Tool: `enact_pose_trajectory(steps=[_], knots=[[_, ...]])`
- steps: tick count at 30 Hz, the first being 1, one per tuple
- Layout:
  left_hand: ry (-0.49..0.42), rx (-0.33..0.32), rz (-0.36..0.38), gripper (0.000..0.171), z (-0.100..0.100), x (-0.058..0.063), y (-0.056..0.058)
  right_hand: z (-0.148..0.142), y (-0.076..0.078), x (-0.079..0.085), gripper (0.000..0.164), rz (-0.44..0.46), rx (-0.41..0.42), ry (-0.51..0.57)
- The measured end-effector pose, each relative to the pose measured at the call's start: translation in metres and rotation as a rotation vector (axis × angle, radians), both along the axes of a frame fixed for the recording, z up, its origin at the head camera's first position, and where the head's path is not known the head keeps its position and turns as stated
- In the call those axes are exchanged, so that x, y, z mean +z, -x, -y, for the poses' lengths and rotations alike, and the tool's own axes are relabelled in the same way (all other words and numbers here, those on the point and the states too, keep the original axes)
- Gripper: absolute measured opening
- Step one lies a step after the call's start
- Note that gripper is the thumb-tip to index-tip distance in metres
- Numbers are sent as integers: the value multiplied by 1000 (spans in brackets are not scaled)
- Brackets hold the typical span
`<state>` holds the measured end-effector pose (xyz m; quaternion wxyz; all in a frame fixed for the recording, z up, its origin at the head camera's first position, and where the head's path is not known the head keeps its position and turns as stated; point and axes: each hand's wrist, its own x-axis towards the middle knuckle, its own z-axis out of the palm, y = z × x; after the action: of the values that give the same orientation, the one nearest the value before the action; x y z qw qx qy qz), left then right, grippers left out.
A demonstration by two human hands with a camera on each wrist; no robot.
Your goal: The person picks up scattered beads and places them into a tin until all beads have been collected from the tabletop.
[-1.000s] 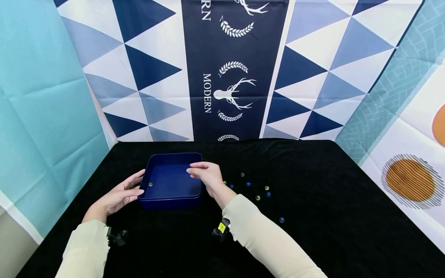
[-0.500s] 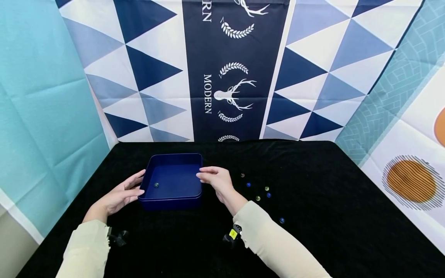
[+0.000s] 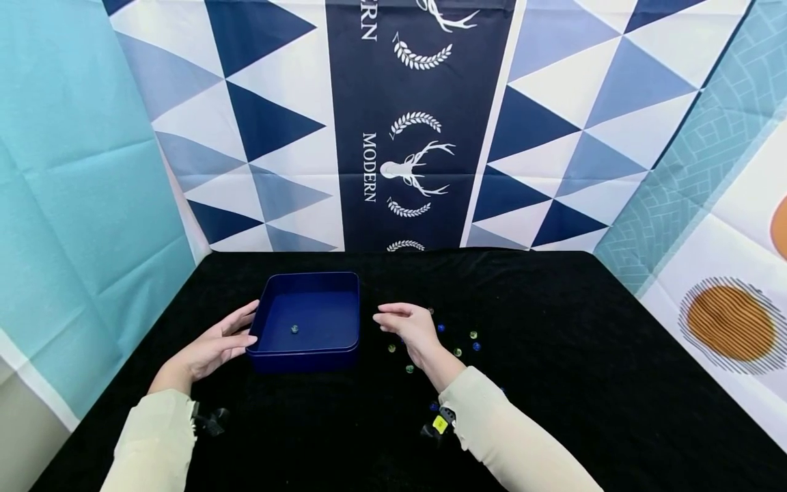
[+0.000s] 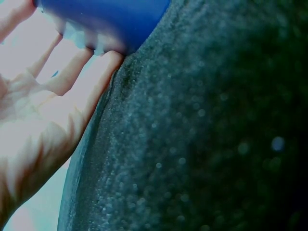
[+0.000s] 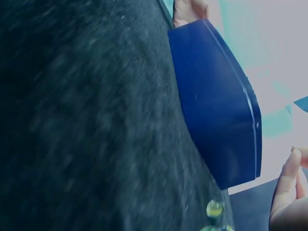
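Observation:
A blue square-cornered tin [image 3: 316, 301] sits on the black cloth at the left of the table, with one clear glass marble [image 3: 294, 329] on its floor. My left hand [image 3: 212, 348] rests against the tin's left side, fingers extended along the outer wall and thumb at the front-left corner. The left wrist view has those straight fingers [image 4: 72, 72] touching the blue wall. My right hand [image 3: 412, 331] hovers right of the tin, thumb and fingertips close together, with nothing visible between them. Several green-yellow [image 3: 458, 352] and blue marbles [image 3: 476, 346] lie around and beyond it.
The table [image 3: 584, 383] is covered in black cloth. Patterned fabric [image 3: 406, 137] hangs behind it, and a teal sheet [image 3: 92, 178] hangs along the left side. A dark blue marble [image 3: 434, 406] lies by the right wrist's strap.
My right hand has drawn back rightward from over the tin to beside it. The marble in the tin has rolled right toward the middle. The left hand has stayed in place.

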<state>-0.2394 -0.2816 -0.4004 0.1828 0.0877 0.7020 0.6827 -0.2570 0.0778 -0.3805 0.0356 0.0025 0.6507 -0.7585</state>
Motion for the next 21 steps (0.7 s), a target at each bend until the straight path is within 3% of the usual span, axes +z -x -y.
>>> enact_pose_trajectory(steps=[11,21], knots=[[5,1,-3,76,0,-1,1,-30,-4,-6,35,9,-41,6],[-8,0,-4,78,0,-2,1,-53,-16,-8,35,35,-69,16]])
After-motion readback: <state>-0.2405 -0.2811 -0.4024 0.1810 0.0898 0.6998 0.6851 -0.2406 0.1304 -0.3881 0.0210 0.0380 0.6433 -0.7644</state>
